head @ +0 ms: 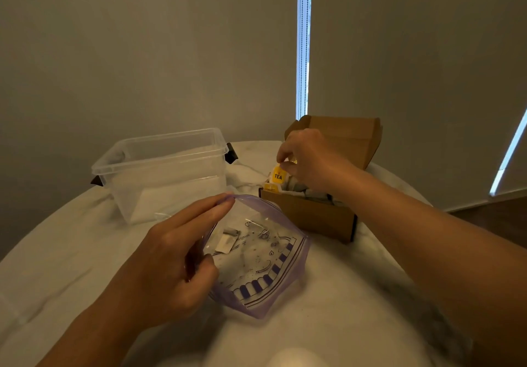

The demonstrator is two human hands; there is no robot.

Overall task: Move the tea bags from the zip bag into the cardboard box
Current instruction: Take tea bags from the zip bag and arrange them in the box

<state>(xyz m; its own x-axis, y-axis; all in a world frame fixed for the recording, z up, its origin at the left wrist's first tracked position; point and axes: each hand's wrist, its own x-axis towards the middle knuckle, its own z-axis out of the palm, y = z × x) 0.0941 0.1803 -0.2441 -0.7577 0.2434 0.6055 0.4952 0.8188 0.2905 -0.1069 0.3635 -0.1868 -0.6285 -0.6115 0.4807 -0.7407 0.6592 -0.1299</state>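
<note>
Zip bag [256, 255] mouth leftward; yellow tea bag [278, 176] upright over box [313, 215]

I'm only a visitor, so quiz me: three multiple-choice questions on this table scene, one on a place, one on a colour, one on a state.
1. The clear plastic tub stands: A) left of the brown cardboard box; B) inside it; C) right of it.
2. The paper tea tag pinched by the right hand is: A) green; B) yellow; C) red.
3. The purple-edged zip bag in the left hand is: A) sealed; B) held open; C) inside the box.
Answers: 1 A, the tub is on the box's left; 2 B, the tag is yellow; 3 B, the fingers part its mouth.
</note>
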